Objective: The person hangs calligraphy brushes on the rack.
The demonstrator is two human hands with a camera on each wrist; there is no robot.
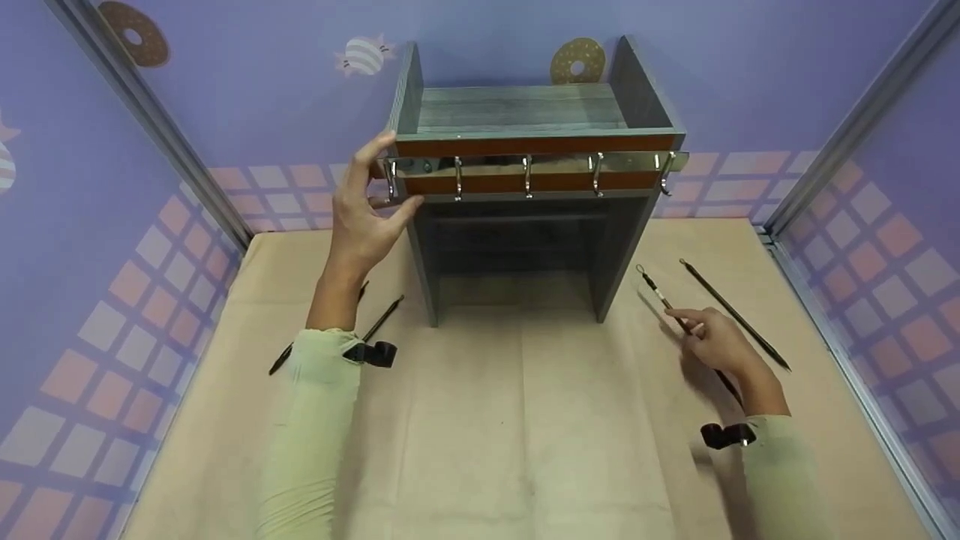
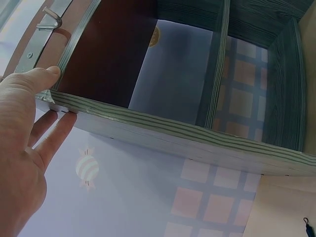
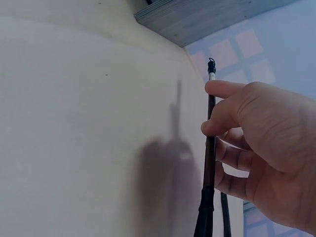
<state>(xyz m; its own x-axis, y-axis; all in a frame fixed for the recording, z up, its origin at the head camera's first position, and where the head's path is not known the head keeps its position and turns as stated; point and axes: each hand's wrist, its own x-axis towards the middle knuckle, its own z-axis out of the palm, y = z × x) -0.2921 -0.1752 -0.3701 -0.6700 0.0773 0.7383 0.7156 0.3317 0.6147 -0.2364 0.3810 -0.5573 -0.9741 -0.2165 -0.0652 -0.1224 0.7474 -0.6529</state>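
Observation:
A grey wood-grain shelf [image 1: 517, 112] stands upright, with a metal hook rail [image 1: 495, 165] across its front board. My left hand [image 1: 360, 217] holds the shelf's left front corner. In the left wrist view, the thumb [image 2: 42, 78] lies on the front side and the other fingers touch the outer side panel. My right hand [image 1: 716, 341] pinches a dark calligraphy brush [image 3: 209, 168] between thumb and fingers, right of the shelf. The brush's looped end points toward the shelf, and its shadow falls on the cloth. Nothing hangs on the hooks.
Another dark brush [image 1: 735, 315] lies to the right of my right hand. Left of the shelf, a brush [image 1: 382, 319] and another dark stick [image 1: 281, 360] are partly hidden by my left arm. Beige cloth [image 1: 487, 435] covers the table, with patterned walls [image 1: 277, 112] around it.

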